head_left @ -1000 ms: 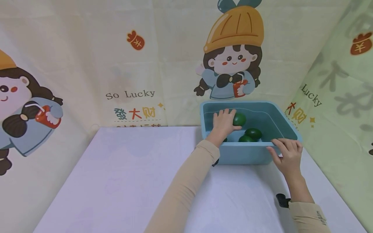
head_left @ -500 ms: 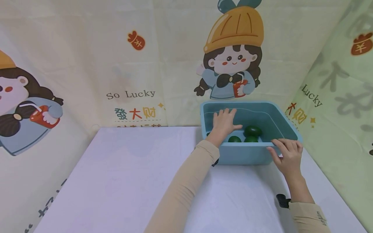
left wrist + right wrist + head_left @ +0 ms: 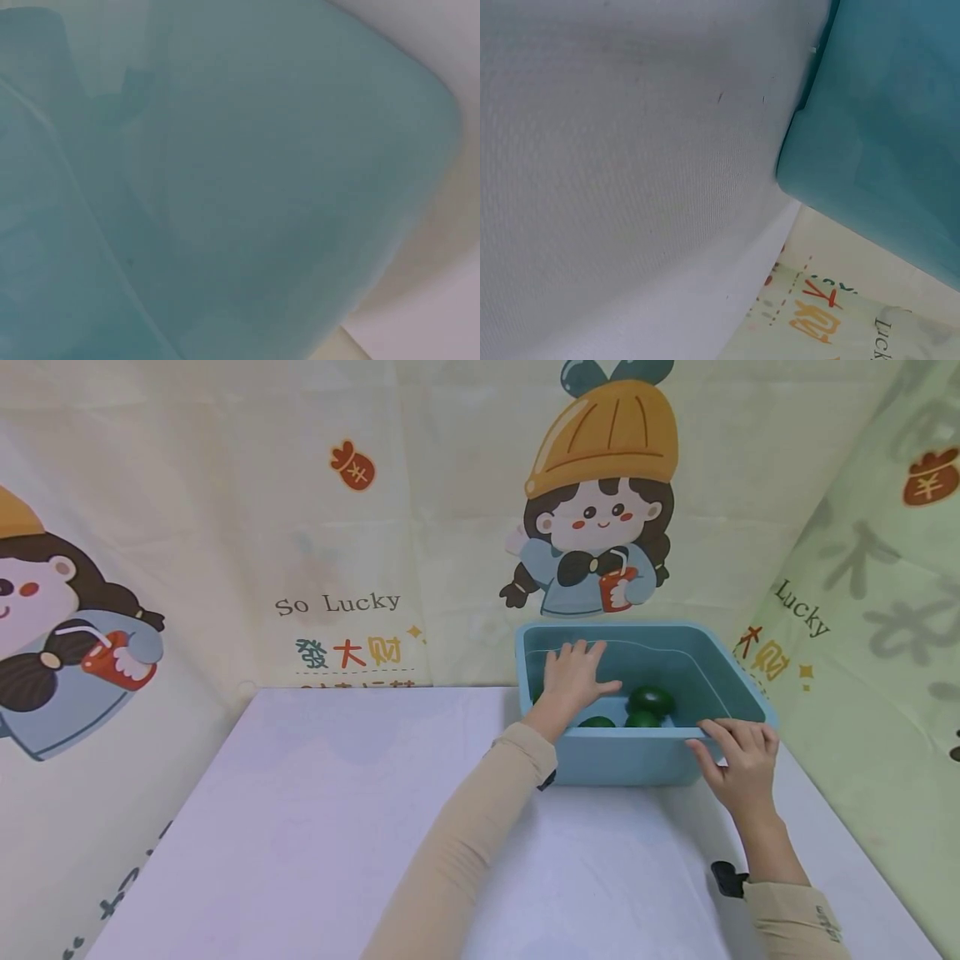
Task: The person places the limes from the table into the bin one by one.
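A blue plastic bin (image 3: 630, 758) stands at the table's back right. My left hand (image 3: 572, 681) is over its left part, fingers spread and thumb out to the side, with nothing seen held. Inside lie several glossy dark green oval fruits that look like avocados: one avocado (image 3: 651, 702) at the right, another (image 3: 642, 719) in front of it, and one (image 3: 597, 722) near the front wall. A bit of green shows left of my left wrist. My right hand (image 3: 742, 760) grips the front rim near its right corner, fingers over the edge and thumb outside.
A pale cloth covers the table (image 3: 322, 827). Behind it hangs a printed cloth backdrop (image 3: 450, 527), close to the bin's back, and a side cloth (image 3: 885, 693) rises along the right edge.
An avocado beside my left hand has dropped into the bin, and the avocados there have shifted. My left hand has edged slightly left; the right hand keeps its place.
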A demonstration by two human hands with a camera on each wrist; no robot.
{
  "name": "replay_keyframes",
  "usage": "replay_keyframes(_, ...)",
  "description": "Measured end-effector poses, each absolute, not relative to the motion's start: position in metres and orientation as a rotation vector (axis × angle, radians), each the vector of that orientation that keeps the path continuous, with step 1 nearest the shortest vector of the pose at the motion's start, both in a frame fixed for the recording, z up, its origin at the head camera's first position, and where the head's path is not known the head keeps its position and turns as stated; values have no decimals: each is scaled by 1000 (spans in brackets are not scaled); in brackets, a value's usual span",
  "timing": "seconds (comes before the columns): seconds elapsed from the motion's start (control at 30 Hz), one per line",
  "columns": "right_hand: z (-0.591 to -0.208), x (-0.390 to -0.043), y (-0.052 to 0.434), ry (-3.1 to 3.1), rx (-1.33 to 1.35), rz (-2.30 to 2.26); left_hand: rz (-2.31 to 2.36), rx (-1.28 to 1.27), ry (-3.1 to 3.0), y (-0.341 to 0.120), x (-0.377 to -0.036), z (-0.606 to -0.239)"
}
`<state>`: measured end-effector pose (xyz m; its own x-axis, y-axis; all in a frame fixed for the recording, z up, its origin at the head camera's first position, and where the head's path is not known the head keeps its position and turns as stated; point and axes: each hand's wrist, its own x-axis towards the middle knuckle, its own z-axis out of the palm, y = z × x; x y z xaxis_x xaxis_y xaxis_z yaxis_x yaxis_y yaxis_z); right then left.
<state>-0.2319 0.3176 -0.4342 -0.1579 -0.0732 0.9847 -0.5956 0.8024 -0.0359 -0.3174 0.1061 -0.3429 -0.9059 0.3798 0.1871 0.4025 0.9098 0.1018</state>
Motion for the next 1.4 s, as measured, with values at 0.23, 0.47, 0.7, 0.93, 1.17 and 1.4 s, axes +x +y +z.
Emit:
replay_keyframes(0.23, -434, -231, 318, -1692, 533, 490, -152, -659, -2875, 100, -313, -345)
replay_keyframes(0.47, -433, -230, 319, -1715, 535, 495, -132, -714, -2806, 90, -305, -342)
replay_keyframes(0.7, -434, -228, 322, -1793, 543, 474, -169, -725, -2797, 75, -299, -338)
replay_keyframes(0.93, -430, -222, 324, -1876, 542, 458, -221, -750, -2708, 54, -293, -338)
replay_keyframes(1.17, -422, -214, 322, -1980, 536, 464, -249, -716, -2676, 33, -284, -338)
replay_keyframes(1.4, -407, -201, 326, -2217, 528, 452, -312, -668, -2701, 10, -275, -334)
